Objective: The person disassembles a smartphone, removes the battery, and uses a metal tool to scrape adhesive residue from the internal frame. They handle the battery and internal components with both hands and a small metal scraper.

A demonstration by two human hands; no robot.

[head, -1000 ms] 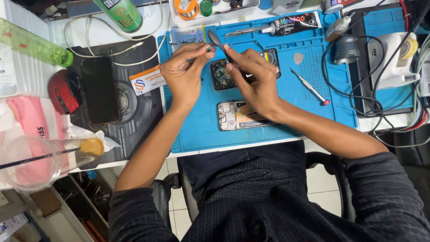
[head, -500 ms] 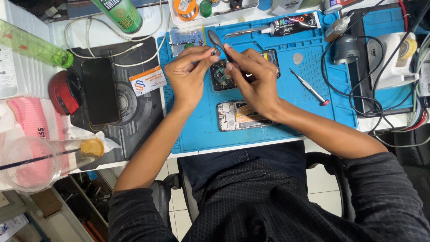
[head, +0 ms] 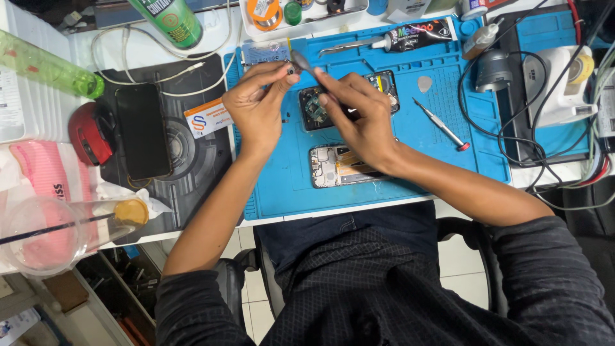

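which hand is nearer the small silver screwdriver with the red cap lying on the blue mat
Right. The right hand is just left of the small silver screwdriver with the red cap; the left hand is farther left, beyond it.

Slim grey tool (head: pixel 301 63) tilted, pinched above opened phone (head: pixel 349 99) lying flat on blue mat.

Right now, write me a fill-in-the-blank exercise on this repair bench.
1. Both hands work above a ____ silicone repair mat.
2. The right hand and left hand pinch a thin grey ____.
3. The black smartphone lies to the ____ of the mat.

Missing: blue; tool; left
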